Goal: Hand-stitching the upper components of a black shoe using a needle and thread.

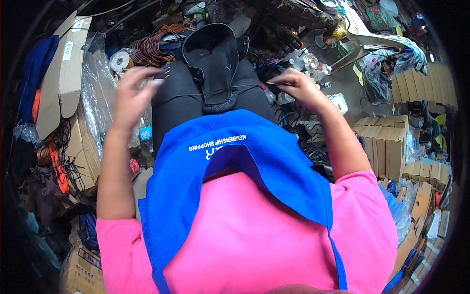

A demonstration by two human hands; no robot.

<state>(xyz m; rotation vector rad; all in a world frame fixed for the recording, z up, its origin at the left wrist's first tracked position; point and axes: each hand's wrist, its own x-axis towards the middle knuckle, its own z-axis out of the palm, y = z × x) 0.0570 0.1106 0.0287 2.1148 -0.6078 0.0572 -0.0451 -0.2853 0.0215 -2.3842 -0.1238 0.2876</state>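
A black leather shoe lies between my thighs, its open end away from me and its rounded toe close to my apron. Thick braided stitching runs round the toe. From the toe, black thread stretches out to both sides across my dark trousers. To the left of the shoe, my left hand is raised and blurred, fingertips drawn together at the thread's side. My right hand is held out on the other side, thumb and fingers pinched on the thread end. Neither hand touches the shoe.
A coil of brown cord and a white tape roll lie beyond my left hand. Small white bottles stand past my right hand. Cardboard boxes are stacked at the right. A tall cardboard piece leans at the left.
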